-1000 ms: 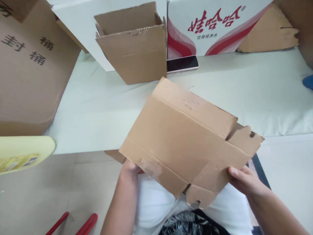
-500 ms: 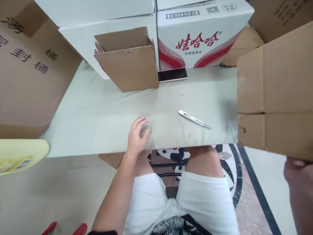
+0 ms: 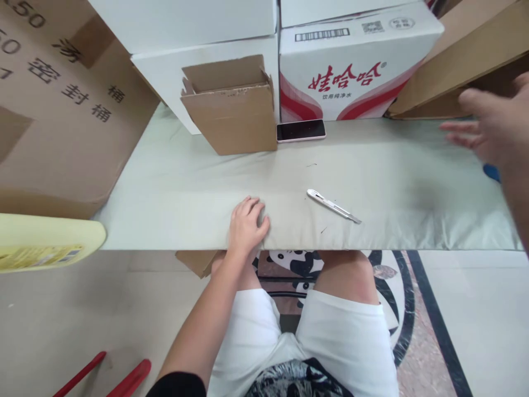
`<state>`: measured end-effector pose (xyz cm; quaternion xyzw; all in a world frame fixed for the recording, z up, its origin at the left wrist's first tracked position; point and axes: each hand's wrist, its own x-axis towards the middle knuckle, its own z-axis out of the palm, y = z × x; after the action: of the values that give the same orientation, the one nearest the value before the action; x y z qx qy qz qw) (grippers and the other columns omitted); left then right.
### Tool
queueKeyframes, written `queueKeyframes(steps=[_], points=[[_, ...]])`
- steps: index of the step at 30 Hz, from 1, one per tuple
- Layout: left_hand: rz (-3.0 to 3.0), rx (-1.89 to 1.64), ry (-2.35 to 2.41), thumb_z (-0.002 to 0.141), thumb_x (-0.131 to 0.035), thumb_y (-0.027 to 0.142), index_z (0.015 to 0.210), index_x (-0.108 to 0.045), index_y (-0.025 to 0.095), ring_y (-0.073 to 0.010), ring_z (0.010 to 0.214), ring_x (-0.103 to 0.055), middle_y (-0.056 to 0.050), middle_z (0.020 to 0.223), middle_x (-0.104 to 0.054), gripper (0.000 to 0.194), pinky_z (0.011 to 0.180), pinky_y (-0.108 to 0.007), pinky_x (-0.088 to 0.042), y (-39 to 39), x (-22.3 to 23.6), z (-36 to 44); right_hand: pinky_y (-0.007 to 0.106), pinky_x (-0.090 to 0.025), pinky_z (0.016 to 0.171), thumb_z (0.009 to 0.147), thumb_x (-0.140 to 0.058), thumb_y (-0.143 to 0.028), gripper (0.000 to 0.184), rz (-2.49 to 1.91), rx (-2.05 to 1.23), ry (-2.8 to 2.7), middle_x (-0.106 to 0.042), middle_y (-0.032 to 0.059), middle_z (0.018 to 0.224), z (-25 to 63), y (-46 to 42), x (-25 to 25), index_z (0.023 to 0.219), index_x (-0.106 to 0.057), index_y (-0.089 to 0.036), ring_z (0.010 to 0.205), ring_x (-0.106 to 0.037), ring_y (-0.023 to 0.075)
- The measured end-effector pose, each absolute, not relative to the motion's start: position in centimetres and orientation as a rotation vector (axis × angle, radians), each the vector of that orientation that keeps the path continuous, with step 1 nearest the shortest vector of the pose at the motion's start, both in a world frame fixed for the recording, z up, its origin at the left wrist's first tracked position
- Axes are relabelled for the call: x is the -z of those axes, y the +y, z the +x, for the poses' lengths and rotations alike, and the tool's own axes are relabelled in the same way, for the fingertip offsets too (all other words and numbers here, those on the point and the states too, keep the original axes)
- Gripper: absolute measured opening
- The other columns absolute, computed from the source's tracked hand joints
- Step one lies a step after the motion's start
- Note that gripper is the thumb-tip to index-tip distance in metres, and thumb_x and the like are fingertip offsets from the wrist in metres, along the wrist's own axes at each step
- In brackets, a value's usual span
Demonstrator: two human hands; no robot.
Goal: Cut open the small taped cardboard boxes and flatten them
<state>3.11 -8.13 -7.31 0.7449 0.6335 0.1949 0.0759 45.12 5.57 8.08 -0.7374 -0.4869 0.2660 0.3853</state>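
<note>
Cardboard (image 3: 458, 65) near right hand (image 3: 496, 118); small box (image 3: 235, 121) open-topped, bottom hidden.

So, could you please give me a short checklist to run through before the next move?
1. Left hand free: ok, it rests on the table holding nothing.
2. Right hand clear of the leaning cardboard: cannot tell, it is blurred and overlaps it in the view.
3. Knife apart from the left hand: ok, there is a gap between them.
4. Blade covered: not ok, it looks bare.
5. Phone apart from the knife: ok, it lies farther back.
6. Small box closed: not ok, its top is open.
</note>
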Motion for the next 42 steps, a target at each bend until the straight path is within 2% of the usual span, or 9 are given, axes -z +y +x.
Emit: queueKeyframes(steps=[4,8,10,13,16,19,31,37,42], points=[[2.225,-0.592,1.878,0.095,-0.059,0.032,0.125,-0.073,0.019,-0.0350,0.145,-0.056,-0.014,0.137,-0.071,0.036,0.123,-0.054,-0.045,-8.3,7.4,3.1,0.043,-0.055,0.081,0.093,-0.062,-0.028,0.069,-1.954,-0.792,-1.027,-0.056,0.0291,0.151,40.0,-3.0,-4.7,0.158,-0.039,-0.015,0.115,-0.075,0.0294],[2.227,-0.613,1.866,0.094,-0.060,0.031,0.125,-0.073,0.019,-0.0348,0.146,-0.056,-0.014,0.139,-0.070,0.036,0.124,-0.054,-0.045,-8.3,7.6,3.1,0.038,-0.062,0.085,0.098,-0.062,-0.029,0.011,-1.642,-0.935,-1.369,-0.077,0.0078,0.101,34.8,-14.9,0.1,0.106,-0.069,-0.024,0.090,-0.075,0.0192],[2.221,-0.617,1.877,0.094,-0.061,0.030,0.125,-0.073,0.018,-0.0347,0.145,-0.056,-0.014,0.139,-0.070,0.035,0.123,-0.054,-0.045,-8.3,7.6,3.3,0.036,-0.063,0.072,0.101,-0.054,-0.033,0.021,-1.290,-1.296,-1.757,-0.076,0.0057,0.083,31.1,-19.3,2.2,0.092,-0.071,-0.023,0.077,-0.074,0.0200],[2.209,-0.593,1.897,0.093,-0.062,0.028,0.124,-0.074,0.018,-0.0342,0.145,-0.057,-0.014,0.138,-0.071,0.035,0.122,-0.053,-0.046,-8.4,7.4,3.4,0.032,-0.060,0.084,0.097,-0.049,-0.021,0.024,-0.989,-1.713,-2.279,-0.080,0.0080,0.098,24.6,-23.1,5.4,0.099,-0.073,-0.020,0.090,-0.076,0.0205],[2.210,-0.561,1.888,0.093,-0.062,0.028,0.124,-0.074,0.018,-0.0334,0.145,-0.057,-0.013,0.138,-0.071,0.034,0.123,-0.052,-0.045,-8.4,7.3,3.4,0.035,-0.058,0.089,0.087,-0.062,-0.028,0.020,-0.844,-1.733,-2.613,-0.081,0.0083,0.111,19.9,-25.0,8.6,0.103,-0.073,-0.024,0.103,-0.076,0.0267],[2.212,-0.558,1.908,0.094,-0.062,0.029,0.125,-0.073,0.018,-0.0332,0.145,-0.056,-0.014,0.139,-0.070,0.035,0.123,-0.052,-0.045,-8.4,7.4,3.4,0.032,-0.054,0.074,0.080,-0.066,-0.029,0.010,-0.701,-1.805,-2.735,-0.082,0.0025,0.096,18.2,-26.5,10.9,0.087,-0.072,-0.026,0.089,-0.075,0.0247],[2.153,-0.523,1.966,0.091,-0.062,0.029,0.123,-0.073,0.014,-0.0336,0.145,-0.057,-0.016,0.139,-0.070,0.037,0.125,-0.051,-0.043,-8.2,7.4,3.3,0.034,-0.046,0.078,0.089,-0.057,-0.028,0.019,-0.649,-1.835,-2.648,-0.081,0.0110,0.106,18.2,-24.8,8.9,0.096,-0.073,-0.021,0.091,-0.073,0.0258],[2.032,-0.489,1.992,0.087,-0.066,0.024,0.119,-0.073,0.016,-0.0351,0.145,-0.056,-0.016,0.139,-0.070,0.034,0.126,-0.054,-0.041,-8.4,6.3,4.2,0.030,-0.040,0.076,0.088,-0.053,-0.022,0.007,-0.850,-1.800,-2.413,-0.076,0.0063,0.092,20.7,-22.6,8.2,0.082,-0.058,-0.021,0.083,-0.068,0.0187],[1.821,-0.573,1.966,0.079,-0.072,0.023,0.111,-0.075,0.018,-0.0361,0.147,-0.053,-0.016,0.138,-0.069,0.032,0.127,-0.055,-0.037,-8.4,5.3,4.2,0.028,-0.039,0.072,0.092,-0.043,-0.023,0.019,-1.072,-1.739,-2.265,-0.066,0.0032,0.076,21.3,-22.2,8.4,0.074,-0.040,-0.023,0.074,-0.060,0.0159]])
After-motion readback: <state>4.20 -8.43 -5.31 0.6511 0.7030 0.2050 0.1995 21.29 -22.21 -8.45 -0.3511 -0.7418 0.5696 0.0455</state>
